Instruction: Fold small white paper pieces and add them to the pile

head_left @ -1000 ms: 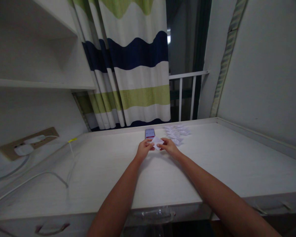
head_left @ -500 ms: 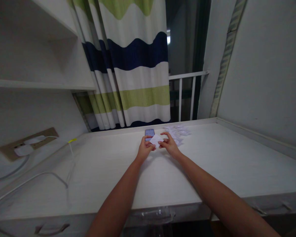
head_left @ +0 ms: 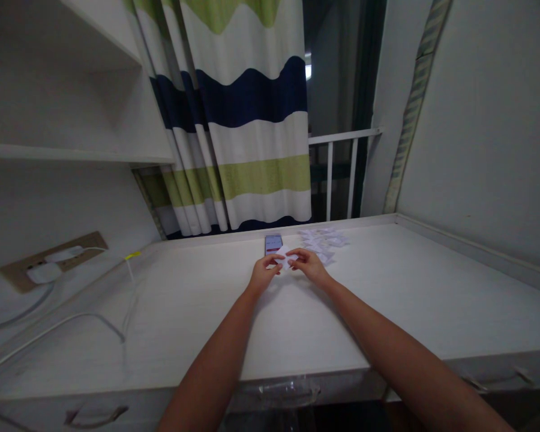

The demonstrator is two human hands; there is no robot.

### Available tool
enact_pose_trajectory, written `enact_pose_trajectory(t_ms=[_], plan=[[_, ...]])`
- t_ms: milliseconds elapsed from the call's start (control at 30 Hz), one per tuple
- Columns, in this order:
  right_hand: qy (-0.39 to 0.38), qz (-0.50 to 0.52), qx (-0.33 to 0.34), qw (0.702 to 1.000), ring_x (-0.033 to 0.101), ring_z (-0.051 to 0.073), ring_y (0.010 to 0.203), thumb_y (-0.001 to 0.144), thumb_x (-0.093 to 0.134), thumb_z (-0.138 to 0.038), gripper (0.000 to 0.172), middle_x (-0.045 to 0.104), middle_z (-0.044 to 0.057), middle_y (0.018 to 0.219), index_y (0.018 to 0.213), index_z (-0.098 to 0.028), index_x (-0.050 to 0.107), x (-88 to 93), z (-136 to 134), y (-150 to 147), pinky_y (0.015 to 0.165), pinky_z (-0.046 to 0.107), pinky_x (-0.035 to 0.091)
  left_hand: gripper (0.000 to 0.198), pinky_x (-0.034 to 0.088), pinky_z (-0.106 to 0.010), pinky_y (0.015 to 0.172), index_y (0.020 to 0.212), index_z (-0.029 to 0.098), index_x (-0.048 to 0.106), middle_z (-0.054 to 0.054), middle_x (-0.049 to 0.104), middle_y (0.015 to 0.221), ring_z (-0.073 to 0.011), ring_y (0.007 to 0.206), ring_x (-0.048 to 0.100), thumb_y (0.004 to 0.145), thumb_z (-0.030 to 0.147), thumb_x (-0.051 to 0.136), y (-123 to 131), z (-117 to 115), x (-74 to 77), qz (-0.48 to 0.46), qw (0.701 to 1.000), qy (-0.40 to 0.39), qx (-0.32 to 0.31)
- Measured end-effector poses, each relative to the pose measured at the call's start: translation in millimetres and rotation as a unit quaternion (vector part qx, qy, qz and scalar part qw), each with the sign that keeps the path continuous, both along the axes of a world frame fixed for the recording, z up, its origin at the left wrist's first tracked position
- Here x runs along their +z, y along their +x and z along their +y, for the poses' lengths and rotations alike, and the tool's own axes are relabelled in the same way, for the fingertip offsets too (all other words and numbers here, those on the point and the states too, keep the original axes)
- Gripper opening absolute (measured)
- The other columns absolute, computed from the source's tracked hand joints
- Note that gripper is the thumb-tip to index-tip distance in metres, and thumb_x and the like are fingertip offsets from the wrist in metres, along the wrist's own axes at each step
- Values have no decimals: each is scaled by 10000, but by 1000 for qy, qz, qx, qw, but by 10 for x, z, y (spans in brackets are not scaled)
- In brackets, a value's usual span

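Observation:
A small white piece of paper (head_left: 285, 259) is held up between my two hands, above the white desk. My left hand (head_left: 266, 271) pinches its left side, fingers closed on it. On the other side my right hand (head_left: 306, 264) grips the paper between thumb and fingertips. Just behind the hands a phone (head_left: 273, 242) lies on the desk with its screen lit. Several folded white paper pieces (head_left: 326, 239) lie in a loose pile behind and right of my right hand. The paper's exact folds are too small to make out.
The white desk (head_left: 184, 318) has a raised back edge and drawer handles in front. At the left are a wall socket with plugs (head_left: 45, 273) and a white cable (head_left: 85, 315). A striped curtain (head_left: 261, 144) hangs behind, beside a white railing (head_left: 329, 180).
The fingers of both hands have drawn closer together around the paper, covering more of it. The phone's screen now shows a red area. The pile looks unchanged.

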State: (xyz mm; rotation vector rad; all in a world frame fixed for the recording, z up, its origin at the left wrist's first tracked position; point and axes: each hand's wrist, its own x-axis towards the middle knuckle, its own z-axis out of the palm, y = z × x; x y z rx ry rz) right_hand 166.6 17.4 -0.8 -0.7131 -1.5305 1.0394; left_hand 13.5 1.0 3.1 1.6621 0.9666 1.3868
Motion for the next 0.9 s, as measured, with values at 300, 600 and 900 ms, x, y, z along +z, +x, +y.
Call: enact_pose_trajectory(t_ms=[300,600,900], plan=[[8,-14,-19,1000,552,94,526,544,671,-286,292,620,29,818,799,-169,590,11,-41,1,531,250,458,211,400,-186,447,767,142,620,-35,605,756,-95,586,496,563,199,614,-8,-24,25,-4,1000,1,-9],[21,-51,-48,997,428,74,457,556,668,-310,348,532,-32,517,857,-139,630,-5,8,5,459,214,347,249,388,-191,463,798,148,637,-49,629,868,-93,595,500,553,191,624,-13,-31,51,3,1000,-11,24],[27,-77,-68,994,477,94,500,554,667,-314,308,604,6,571,806,-137,671,44,-5,45,513,233,386,243,400,-211,523,808,162,662,-33,658,782,-93,569,509,567,180,629,-8,-51,71,-11,999,-37,33]])
